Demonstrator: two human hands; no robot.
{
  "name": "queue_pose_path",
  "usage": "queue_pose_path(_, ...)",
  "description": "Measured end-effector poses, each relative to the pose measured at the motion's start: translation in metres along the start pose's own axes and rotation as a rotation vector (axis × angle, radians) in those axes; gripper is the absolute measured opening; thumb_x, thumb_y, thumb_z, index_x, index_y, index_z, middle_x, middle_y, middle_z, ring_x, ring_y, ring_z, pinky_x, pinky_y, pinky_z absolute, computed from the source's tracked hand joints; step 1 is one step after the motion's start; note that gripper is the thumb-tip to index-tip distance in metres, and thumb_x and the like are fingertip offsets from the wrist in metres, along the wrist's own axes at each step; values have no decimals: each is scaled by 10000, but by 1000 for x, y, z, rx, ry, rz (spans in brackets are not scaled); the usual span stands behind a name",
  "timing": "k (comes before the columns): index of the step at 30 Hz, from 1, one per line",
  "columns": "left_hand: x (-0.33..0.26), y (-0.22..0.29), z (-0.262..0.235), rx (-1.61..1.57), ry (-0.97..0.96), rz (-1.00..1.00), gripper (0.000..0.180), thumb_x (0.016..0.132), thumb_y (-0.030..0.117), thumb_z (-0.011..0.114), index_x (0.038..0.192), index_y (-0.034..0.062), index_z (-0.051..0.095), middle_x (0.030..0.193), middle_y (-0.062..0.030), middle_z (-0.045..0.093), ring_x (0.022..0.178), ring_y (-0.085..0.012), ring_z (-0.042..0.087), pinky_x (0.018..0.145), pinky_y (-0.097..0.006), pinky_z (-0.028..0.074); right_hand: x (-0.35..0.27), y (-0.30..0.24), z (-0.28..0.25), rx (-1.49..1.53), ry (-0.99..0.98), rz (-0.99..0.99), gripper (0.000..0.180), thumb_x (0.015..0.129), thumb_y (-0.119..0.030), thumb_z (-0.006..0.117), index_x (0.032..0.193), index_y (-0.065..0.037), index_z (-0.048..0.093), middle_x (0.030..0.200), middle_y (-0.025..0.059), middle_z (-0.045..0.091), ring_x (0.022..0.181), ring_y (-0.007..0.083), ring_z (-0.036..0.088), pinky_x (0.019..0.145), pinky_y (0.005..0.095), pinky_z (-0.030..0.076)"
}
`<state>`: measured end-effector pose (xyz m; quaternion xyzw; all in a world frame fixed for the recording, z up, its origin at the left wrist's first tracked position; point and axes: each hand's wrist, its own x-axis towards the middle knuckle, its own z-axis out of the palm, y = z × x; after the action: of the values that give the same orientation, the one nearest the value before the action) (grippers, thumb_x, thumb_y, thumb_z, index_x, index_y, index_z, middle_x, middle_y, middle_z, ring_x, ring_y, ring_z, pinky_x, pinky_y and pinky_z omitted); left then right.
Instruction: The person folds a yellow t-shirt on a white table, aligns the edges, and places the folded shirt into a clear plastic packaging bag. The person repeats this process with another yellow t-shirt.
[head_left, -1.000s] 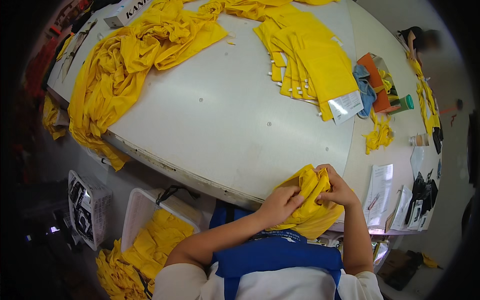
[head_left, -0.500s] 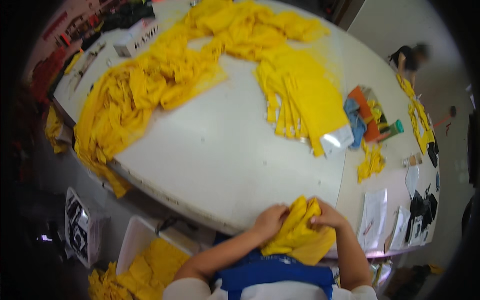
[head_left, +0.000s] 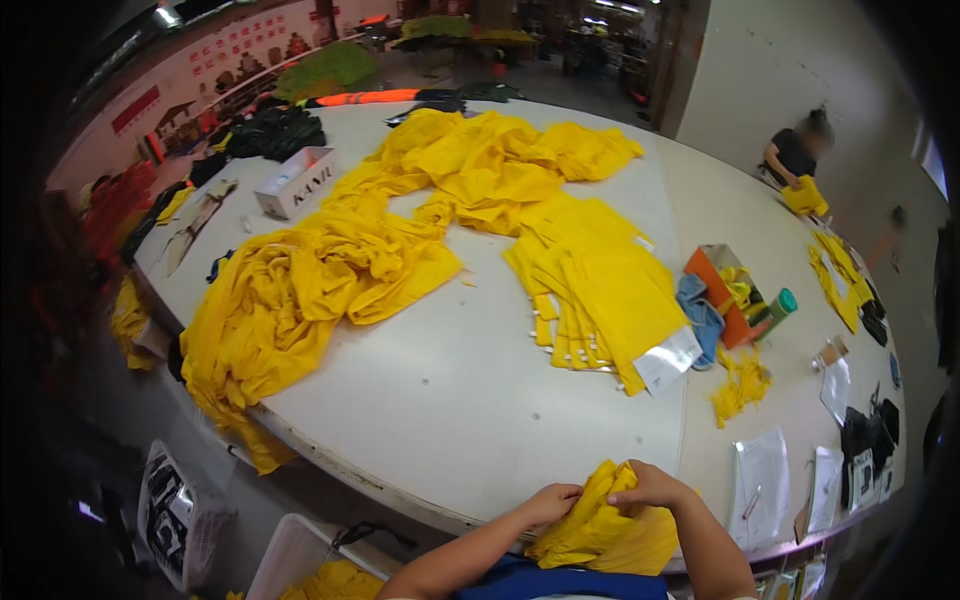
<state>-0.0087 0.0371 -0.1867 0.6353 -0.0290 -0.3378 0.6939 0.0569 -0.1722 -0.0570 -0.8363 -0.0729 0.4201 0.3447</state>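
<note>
At the near edge of the table, a bunched yellow fabric piece (head_left: 610, 530) is held between my two hands. My left hand (head_left: 553, 503) grips its left side, fingers closed on the cloth. On the right side my right hand (head_left: 650, 487) pinches a fold near the top, thumb toward the middle. The lower part of the fabric hangs over the blue apron (head_left: 560, 582) at my front. Farther off lies a fanned stack of flat yellow fabric pieces (head_left: 615, 290), with white paper (head_left: 667, 360) at its near corner.
A large heap of yellow fabric (head_left: 290, 300) covers the table's left and far side. To the right stand an orange box (head_left: 720, 300), a green-capped cylinder (head_left: 780, 310) and papers (head_left: 760, 480). A clear bin (head_left: 285, 555) sits below the left edge. A person (head_left: 800, 150) handles yellow fabric at far right.
The view has tilted up, so the table sits lower and more of the room shows. Both hands keep their grip on the yellow fabric. The far person has lifted a yellow piece.
</note>
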Motion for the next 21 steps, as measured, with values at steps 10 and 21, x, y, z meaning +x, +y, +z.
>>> queue_pose_path(10, 2, 23, -4, 286, -228, 15, 408, 915, 215, 518, 1247, -20, 533, 1182, -138, 619, 1070, -185, 569, 920, -322, 431, -8, -6, 14, 428, 48, 21, 588, 668, -177, 817, 1137, 14, 518, 949, 110, 638, 829, 186, 625, 732, 307, 527)
queue_pose_path(21, 4, -2, 6, -603, -562, -112, 514, 896, 265, 558, 1326, -1, 465, 1272, -113, 570, 1066, -190, 601, 917, -323, 460, -8, -9, -1, 431, -50, 108, 583, 693, -177, 780, 1163, 50, 520, 952, 134, 638, 749, 187, 638, 619, 314, 548)
